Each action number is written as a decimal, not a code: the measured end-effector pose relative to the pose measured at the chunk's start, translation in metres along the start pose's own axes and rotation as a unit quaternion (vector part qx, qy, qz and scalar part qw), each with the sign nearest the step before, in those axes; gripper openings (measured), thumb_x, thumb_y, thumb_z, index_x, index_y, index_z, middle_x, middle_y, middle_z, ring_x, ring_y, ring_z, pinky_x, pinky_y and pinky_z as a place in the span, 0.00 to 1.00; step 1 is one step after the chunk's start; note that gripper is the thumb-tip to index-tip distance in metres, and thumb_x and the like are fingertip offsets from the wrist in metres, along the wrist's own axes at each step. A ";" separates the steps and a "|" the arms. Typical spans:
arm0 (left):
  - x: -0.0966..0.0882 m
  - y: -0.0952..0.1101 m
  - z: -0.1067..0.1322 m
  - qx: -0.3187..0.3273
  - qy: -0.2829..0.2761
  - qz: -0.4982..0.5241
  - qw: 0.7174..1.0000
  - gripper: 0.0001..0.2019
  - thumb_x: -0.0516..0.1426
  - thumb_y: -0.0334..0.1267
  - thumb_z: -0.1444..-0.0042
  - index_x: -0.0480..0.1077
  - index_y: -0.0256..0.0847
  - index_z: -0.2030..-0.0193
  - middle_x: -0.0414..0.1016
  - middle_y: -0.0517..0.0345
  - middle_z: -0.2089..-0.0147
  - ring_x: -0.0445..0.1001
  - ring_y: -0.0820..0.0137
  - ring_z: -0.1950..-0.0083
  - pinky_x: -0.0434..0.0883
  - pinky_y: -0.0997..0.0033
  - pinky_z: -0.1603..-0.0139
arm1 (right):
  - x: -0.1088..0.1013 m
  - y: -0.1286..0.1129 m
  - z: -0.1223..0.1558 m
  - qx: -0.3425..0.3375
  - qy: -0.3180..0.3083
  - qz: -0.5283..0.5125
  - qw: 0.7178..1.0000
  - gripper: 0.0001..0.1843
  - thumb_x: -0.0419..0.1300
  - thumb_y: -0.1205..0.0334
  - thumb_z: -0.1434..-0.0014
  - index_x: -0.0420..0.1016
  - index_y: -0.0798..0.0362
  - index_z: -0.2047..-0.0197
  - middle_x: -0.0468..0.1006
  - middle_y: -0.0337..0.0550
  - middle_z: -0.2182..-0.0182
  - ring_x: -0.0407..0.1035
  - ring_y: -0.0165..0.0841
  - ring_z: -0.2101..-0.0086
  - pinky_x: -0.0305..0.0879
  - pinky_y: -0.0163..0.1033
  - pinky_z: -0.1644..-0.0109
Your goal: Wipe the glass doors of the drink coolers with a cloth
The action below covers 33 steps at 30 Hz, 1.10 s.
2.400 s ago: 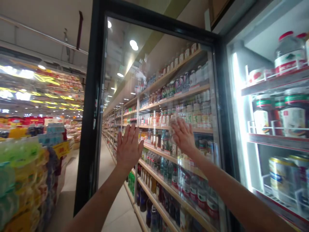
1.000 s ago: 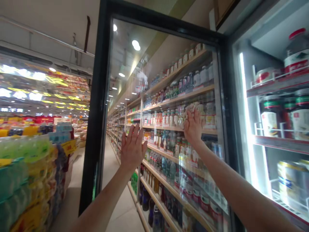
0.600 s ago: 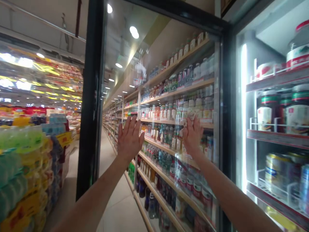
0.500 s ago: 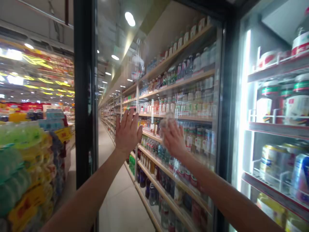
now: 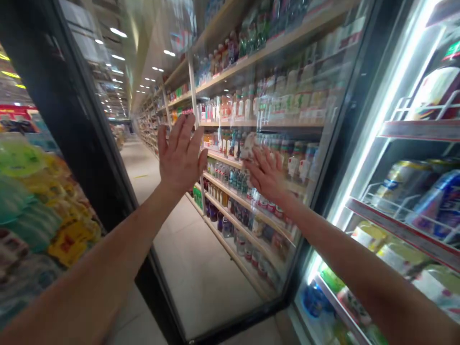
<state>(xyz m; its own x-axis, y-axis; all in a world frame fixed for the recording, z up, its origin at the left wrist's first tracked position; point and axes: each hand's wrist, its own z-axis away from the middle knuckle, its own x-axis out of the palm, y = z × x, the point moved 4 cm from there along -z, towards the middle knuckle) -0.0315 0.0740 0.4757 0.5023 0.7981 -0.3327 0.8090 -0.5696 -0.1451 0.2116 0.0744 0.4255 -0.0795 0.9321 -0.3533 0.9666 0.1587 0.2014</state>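
A black-framed glass door (image 5: 212, 287) stands open in front of me. My left hand (image 5: 181, 155) is raised at the glass with its palm forward and fingers stretched out, holding nothing. My right hand (image 5: 268, 175) lies against the pane with its fingers spread. At its fingertips is a crumpled whitish cloth (image 5: 249, 145), pressed to the glass. The cloth is blurred, and the hand hides part of it.
To the right is a lit cooler with cans (image 5: 398, 184) and bottles on wire-fronted shelves (image 5: 406, 230). Stacked drink packs (image 5: 68, 206) stand left of the door. Long shelves of bottles (image 5: 233, 165) and a pale floor (image 5: 194, 268) show in the glass.
My view has tilted down and rolled, bringing the door's bottom edge into sight. Both hands appear higher in the picture. The right hand still has the cloth against the glass.
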 end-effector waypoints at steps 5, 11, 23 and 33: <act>0.009 0.026 -0.017 0.041 -0.020 0.017 0.999 0.26 0.40 0.47 0.39 0.47 0.44 0.35 0.47 0.56 0.31 0.42 0.67 0.30 0.42 0.54 0.32 | -0.011 -0.032 -0.056 0.070 0.055 -0.039 0.995 0.27 0.41 0.57 0.37 0.50 0.50 0.35 0.51 0.42 0.35 0.38 0.37 0.35 0.43 0.53 0.35; 0.029 0.062 -0.045 0.066 -0.028 0.043 0.996 0.33 0.39 0.55 0.40 0.43 0.35 0.34 0.42 0.50 0.30 0.35 0.67 0.30 0.44 0.60 0.32 | -0.020 -0.038 -0.088 -0.053 0.030 -0.084 0.995 0.32 0.37 0.51 0.36 0.43 0.62 0.35 0.46 0.50 0.34 0.38 0.30 0.35 0.42 0.43 0.34; -0.035 -0.017 -0.146 0.031 -0.035 -0.139 0.989 0.27 0.42 0.50 0.38 0.47 0.38 0.36 0.35 0.57 0.29 0.33 0.62 0.30 0.30 0.45 0.33 | -0.013 0.018 -0.081 0.041 0.086 0.011 0.995 0.31 0.36 0.54 0.37 0.37 0.53 0.32 0.45 0.49 0.34 0.35 0.41 0.35 0.38 0.59 0.36; -0.006 0.009 0.018 0.391 -0.087 -0.149 0.904 0.18 0.45 0.41 0.39 0.59 0.47 0.42 0.54 0.65 0.34 0.37 0.69 0.30 0.49 0.65 0.33 | -0.007 0.017 -0.076 0.013 0.167 -0.033 0.985 0.33 0.45 0.55 0.38 0.42 0.53 0.33 0.53 0.51 0.36 0.43 0.41 0.36 0.40 0.57 0.36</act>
<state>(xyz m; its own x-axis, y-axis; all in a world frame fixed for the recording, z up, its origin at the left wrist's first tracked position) -0.0326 0.0601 0.4598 0.1866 0.9350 -0.3014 0.4040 -0.3527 -0.8440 0.2101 0.0957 0.5003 -0.2137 0.9759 -0.0438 0.9623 0.2181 0.1623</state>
